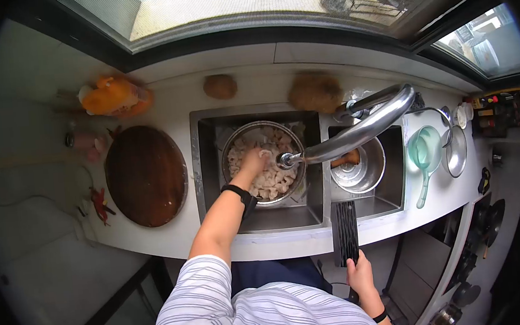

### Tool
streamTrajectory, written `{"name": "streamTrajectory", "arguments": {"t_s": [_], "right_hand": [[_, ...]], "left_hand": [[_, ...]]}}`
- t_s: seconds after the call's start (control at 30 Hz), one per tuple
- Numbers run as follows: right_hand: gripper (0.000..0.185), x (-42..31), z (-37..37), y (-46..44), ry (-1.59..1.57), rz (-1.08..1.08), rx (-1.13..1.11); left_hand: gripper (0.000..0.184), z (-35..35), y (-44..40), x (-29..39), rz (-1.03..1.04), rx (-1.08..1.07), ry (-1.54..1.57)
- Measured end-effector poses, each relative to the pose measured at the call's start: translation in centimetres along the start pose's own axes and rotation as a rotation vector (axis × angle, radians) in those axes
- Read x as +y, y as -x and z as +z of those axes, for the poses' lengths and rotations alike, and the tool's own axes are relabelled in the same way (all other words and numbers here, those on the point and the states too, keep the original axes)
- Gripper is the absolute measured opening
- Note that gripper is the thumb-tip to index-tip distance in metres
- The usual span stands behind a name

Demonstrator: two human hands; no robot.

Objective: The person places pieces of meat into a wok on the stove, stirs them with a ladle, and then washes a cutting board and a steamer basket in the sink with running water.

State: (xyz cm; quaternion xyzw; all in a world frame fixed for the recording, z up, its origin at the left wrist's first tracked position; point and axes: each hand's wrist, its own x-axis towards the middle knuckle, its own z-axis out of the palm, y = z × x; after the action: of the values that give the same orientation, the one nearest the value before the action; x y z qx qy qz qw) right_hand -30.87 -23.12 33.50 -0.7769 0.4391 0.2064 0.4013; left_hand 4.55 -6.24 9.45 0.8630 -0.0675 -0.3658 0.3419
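A round metal basin point(230, 184) sits in the left sink, filled with pale pink chopped meat pieces point(269, 184). My left hand point(254, 162) reaches into it, fingers curled around a whitish piece of meat; the fingertips are partly hidden. Directly beside that hand is the end of the chrome faucet point(363, 143); I cannot tell whether water runs. Low on the right, my right hand point(361, 274) is closed on the handle of a cleaver point(345, 232). Its dark, streaked blade overlaps the counter's front edge in view.
A round wooden cutting board point(145, 175) lies left of the sink point(265, 224). The right basin holds a metal pot point(378, 180). A green ladle-like strainer point(425, 151) and a metal sieve point(455, 154) lie farther right. Red chillies point(100, 204) and an orange bag point(115, 96) are at left.
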Motion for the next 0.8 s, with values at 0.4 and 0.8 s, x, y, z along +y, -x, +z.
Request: {"name": "streamTrajectory", "arguments": {"t_s": [0.4, 0.8], "right_hand": [[0.018, -5.1, -0.3, -1.5, 0.058, -0.098, -0.028], [0.022, -9.6, 2.7, -1.1, 0.287, -0.323, -0.006]], "left_hand": [[0.017, -1.0, 3.7, 4.3, -0.240, -0.185, 1.012], [0.027, -4.5, 5.1, 0.9, -0.131, -0.079, 0.843]]}}
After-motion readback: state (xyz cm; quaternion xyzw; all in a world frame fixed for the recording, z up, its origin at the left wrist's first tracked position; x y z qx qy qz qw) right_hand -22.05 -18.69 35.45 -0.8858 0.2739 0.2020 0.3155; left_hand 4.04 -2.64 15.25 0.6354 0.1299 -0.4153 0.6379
